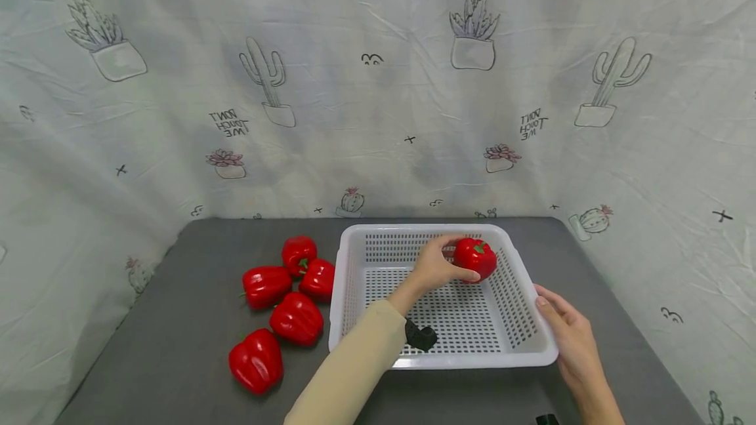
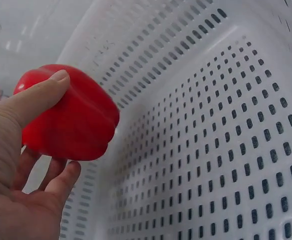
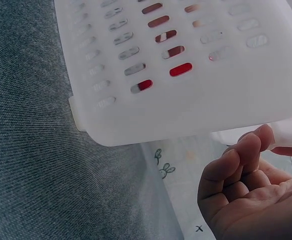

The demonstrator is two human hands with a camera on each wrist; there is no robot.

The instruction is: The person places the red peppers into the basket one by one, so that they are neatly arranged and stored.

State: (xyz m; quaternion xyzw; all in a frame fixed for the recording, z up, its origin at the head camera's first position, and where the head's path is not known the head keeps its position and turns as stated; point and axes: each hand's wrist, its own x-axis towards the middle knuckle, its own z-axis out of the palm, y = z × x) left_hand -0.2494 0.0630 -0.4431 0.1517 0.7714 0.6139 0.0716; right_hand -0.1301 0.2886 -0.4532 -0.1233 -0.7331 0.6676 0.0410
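Note:
My left hand holds a red bell pepper inside a white perforated plastic basket, toward its back right. In the left wrist view the thumb lies across the top of the pepper and the other fingers curl beneath it, close to the basket's holed wall. At the basket's right side, my right hand grips the rim. The right wrist view has the fingers curled under that rim, and red shows through slots in the basket wall.
Several more red bell peppers lie in a loose group on the grey table, left of the basket. A pale curtain with cactus drawings hangs behind and along both sides. A black wrist device overlaps the basket's front left.

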